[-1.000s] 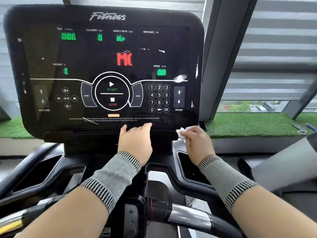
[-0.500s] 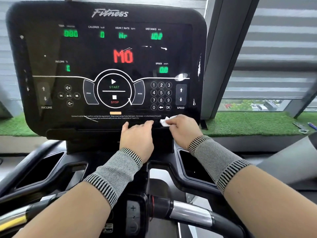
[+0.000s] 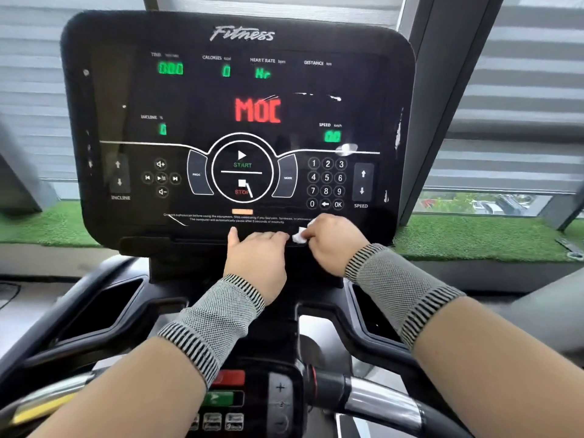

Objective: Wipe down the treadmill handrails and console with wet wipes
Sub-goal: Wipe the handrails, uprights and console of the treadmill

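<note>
The black treadmill console fills the upper middle, its green and red digits lit. My right hand pinches a small crumpled white wet wipe against the ledge at the console's lower edge, below the number keypad. My left hand lies flat on the same ledge just left of the wipe, fingers together, holding nothing. Both wrists wear grey knit bands. A chrome and black handrail curves across the bottom right, and another handrail with a yellow patch runs at the bottom left.
Two recessed black cup trays flank the console post. A lower button panel with red and green keys sits between my forearms. Green artificial turf lines the sill behind, under window blinds and a dark pillar.
My right hand slid the wipe leftwards along the console's lower edge, from near the right corner to beside my left hand. My left hand stayed put. The view dipped a little.
</note>
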`<control>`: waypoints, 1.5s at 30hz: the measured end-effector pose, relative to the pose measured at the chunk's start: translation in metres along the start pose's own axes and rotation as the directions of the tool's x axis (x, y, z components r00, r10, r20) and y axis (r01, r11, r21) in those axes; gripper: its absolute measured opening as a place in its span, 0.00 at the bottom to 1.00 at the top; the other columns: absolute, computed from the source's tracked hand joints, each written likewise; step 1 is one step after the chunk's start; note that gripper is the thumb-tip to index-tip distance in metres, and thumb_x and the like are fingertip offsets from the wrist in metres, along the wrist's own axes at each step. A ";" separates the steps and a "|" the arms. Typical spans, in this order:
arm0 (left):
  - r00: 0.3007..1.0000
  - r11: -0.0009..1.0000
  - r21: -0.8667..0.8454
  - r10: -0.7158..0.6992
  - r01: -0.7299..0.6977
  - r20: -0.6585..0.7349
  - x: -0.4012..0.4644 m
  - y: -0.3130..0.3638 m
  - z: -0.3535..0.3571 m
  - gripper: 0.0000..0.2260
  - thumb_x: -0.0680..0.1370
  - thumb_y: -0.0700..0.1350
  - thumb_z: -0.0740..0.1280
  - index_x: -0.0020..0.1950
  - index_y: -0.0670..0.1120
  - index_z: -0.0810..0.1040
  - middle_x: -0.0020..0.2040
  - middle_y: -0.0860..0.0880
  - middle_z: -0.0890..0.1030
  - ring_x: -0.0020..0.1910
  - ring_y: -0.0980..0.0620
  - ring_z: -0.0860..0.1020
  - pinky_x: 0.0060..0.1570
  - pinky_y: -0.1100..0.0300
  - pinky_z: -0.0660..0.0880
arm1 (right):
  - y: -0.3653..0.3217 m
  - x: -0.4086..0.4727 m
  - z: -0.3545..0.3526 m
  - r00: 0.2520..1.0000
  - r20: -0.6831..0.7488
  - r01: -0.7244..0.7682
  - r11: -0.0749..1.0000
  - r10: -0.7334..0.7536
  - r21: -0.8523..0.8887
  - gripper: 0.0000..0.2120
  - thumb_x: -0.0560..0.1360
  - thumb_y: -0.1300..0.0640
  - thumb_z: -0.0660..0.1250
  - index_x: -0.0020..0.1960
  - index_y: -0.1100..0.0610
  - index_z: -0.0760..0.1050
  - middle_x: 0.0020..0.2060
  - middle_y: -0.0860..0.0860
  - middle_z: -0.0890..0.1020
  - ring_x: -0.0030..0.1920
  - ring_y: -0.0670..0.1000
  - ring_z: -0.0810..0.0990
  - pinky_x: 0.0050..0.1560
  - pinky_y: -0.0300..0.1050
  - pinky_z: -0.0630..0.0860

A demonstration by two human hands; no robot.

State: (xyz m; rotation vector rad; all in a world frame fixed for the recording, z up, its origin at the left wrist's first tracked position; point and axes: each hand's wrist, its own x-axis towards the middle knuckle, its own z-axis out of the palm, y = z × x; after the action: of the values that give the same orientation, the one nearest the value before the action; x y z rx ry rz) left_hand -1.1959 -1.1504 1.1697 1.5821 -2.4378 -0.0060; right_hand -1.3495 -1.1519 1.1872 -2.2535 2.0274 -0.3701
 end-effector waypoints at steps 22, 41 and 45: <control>1.000 1.000 -0.011 0.017 -0.017 0.011 -0.003 -0.072 -0.012 0.22 0.77 0.40 0.58 0.71 0.52 0.66 0.67 0.57 0.71 0.67 0.55 0.69 0.73 0.40 0.41 | -0.017 0.000 -0.008 0.999 0.049 -0.015 0.992 0.022 -0.126 0.16 0.75 0.63 0.57 0.57 0.57 0.81 0.56 0.53 0.79 0.58 0.53 0.77 0.62 0.44 0.69; 0.999 0.999 -0.007 0.039 -0.040 -0.015 -0.007 -0.128 -0.022 0.21 0.76 0.41 0.58 0.69 0.53 0.69 0.65 0.57 0.74 0.65 0.55 0.71 0.73 0.40 0.42 | -0.071 0.022 0.009 0.995 0.035 -0.089 0.992 0.093 -0.093 0.17 0.76 0.60 0.57 0.59 0.55 0.79 0.59 0.51 0.77 0.60 0.51 0.75 0.64 0.41 0.69; 0.999 0.999 0.004 0.044 -0.044 -0.015 -0.008 -0.136 -0.023 0.19 0.76 0.41 0.57 0.66 0.53 0.71 0.62 0.56 0.76 0.63 0.54 0.72 0.72 0.39 0.43 | -0.119 0.050 0.032 0.998 0.058 -0.019 0.996 0.024 -0.083 0.16 0.75 0.59 0.57 0.57 0.54 0.79 0.58 0.54 0.77 0.61 0.55 0.75 0.62 0.48 0.71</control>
State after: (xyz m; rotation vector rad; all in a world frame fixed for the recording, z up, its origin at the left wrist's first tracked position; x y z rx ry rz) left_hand -1.0663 -1.1970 1.1728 1.5243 -2.4618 0.0180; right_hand -1.2226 -1.1909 1.1892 -2.2586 2.0721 -0.2188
